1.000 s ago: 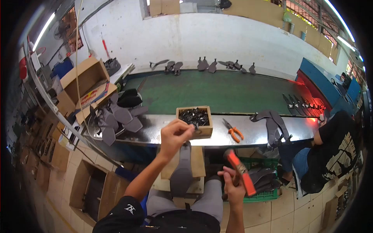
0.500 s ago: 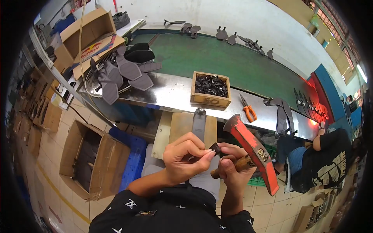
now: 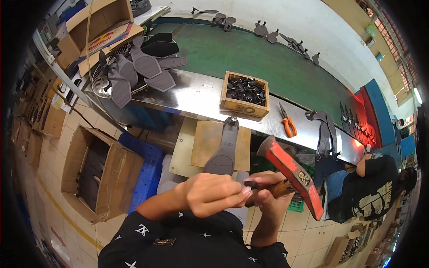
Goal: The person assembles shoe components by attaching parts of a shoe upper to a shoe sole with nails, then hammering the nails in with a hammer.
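My right hand (image 3: 273, 195) is wrapped round the wooden handle of a hammer (image 3: 295, 172) with a worn red head, which tilts up to the right. A small black piece (image 3: 251, 184) shows at that hand's fingertips. My left hand (image 3: 214, 194) is closed, knuckles up, its fingertips against or just beside the piece; whatever it grips is hidden. Beyond my hands, a grey strap-shaped part (image 3: 222, 152) with a metal-looking tip lies on a brown board (image 3: 203, 143) at the bench edge. A wooden box (image 3: 244, 107) of small black pieces stands behind it.
Orange-handled pliers (image 3: 288, 123) lie on the metal bench top, right of the box. Grey parts fill a wire basket (image 3: 100, 82) at left. A cardboard box (image 3: 107, 183) sits on the left. Another person (image 3: 366, 192) sits at right beside the green belt (image 3: 268, 56).
My left hand has turned over, from a pinch on the small black piece to knuckles up, and sits slightly lower. The hammer stays in my right hand. The view has shifted slightly.
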`<action>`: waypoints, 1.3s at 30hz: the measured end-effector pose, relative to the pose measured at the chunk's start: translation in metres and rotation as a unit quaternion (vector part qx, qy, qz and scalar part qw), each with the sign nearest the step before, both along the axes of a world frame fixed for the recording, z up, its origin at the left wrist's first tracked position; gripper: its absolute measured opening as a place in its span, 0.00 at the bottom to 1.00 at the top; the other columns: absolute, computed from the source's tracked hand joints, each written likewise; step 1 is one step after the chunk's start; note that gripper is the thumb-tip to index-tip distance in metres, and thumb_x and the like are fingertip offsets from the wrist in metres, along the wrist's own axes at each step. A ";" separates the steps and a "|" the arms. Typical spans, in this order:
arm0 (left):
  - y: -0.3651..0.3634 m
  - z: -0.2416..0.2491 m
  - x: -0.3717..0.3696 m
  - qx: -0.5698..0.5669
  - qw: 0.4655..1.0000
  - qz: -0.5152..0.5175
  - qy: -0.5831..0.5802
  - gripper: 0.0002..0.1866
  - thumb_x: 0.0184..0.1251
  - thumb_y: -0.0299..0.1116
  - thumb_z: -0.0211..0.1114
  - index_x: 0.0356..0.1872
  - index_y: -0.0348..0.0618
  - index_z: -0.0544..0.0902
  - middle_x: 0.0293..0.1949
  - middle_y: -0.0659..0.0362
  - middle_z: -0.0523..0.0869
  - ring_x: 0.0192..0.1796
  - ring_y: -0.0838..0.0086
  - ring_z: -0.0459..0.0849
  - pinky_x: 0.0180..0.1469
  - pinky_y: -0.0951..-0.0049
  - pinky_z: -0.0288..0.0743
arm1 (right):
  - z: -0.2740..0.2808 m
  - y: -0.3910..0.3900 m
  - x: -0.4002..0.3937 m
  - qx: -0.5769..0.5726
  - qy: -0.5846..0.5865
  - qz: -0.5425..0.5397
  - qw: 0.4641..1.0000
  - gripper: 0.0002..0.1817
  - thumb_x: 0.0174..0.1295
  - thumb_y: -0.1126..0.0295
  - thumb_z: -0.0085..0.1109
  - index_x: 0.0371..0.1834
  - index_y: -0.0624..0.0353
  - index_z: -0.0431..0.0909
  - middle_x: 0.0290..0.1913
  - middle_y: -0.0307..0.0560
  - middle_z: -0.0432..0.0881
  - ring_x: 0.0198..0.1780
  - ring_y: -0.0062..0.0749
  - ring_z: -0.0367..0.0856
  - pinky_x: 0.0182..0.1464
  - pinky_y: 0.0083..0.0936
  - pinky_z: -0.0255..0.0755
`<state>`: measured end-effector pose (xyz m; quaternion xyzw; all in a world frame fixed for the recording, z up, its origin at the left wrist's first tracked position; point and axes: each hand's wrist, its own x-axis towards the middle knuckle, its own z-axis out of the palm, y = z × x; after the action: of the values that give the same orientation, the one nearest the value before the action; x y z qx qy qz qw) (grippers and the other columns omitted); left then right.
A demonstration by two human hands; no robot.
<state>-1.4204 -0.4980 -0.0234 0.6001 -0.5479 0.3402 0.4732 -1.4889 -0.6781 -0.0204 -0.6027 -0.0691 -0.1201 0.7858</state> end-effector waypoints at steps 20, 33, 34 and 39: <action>-0.023 -0.036 0.009 -0.018 0.988 0.050 0.145 0.12 0.51 0.18 0.76 0.34 0.36 0.82 0.31 0.57 0.82 0.26 0.71 0.81 0.26 0.73 0.77 | -0.032 -0.017 0.024 0.102 0.050 0.034 0.993 0.10 0.64 0.75 0.68 0.43 0.71 0.82 0.43 0.52 0.83 0.17 0.14 0.69 0.17 0.13 0.57; -0.034 -0.067 0.080 0.050 0.932 0.196 0.300 0.19 0.55 0.36 0.77 0.45 0.41 0.83 0.45 0.52 0.86 0.42 0.54 0.84 0.53 0.59 0.74 | -0.036 -0.024 0.058 -0.113 0.094 -0.072 0.987 0.09 0.62 0.79 0.67 0.45 0.68 0.83 0.42 0.46 0.88 0.29 0.16 0.80 0.29 0.15 0.71; -0.038 -0.086 0.106 0.052 0.938 0.203 0.277 0.19 0.56 0.37 0.76 0.45 0.41 0.83 0.45 0.52 0.86 0.43 0.53 0.84 0.54 0.59 0.73 | -0.046 -0.026 0.075 -0.157 0.058 -0.085 0.982 0.10 0.62 0.78 0.67 0.45 0.69 0.83 0.41 0.46 0.88 0.33 0.19 0.82 0.34 0.18 0.74; -0.034 -0.129 0.156 0.166 0.913 0.124 0.351 0.18 0.55 0.41 0.76 0.44 0.43 0.87 0.43 0.53 0.89 0.46 0.57 0.86 0.54 0.61 0.72 | -0.080 -0.030 0.141 -0.248 -0.042 -0.073 0.965 0.12 0.64 0.72 0.66 0.47 0.68 0.85 0.36 0.49 0.89 0.37 0.23 0.86 0.42 0.23 0.78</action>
<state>-1.2646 -0.5317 -0.1527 0.8139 -0.3162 0.0677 0.4827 -1.3476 -0.7083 -0.1001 -0.7764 -0.0850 -0.1815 0.5976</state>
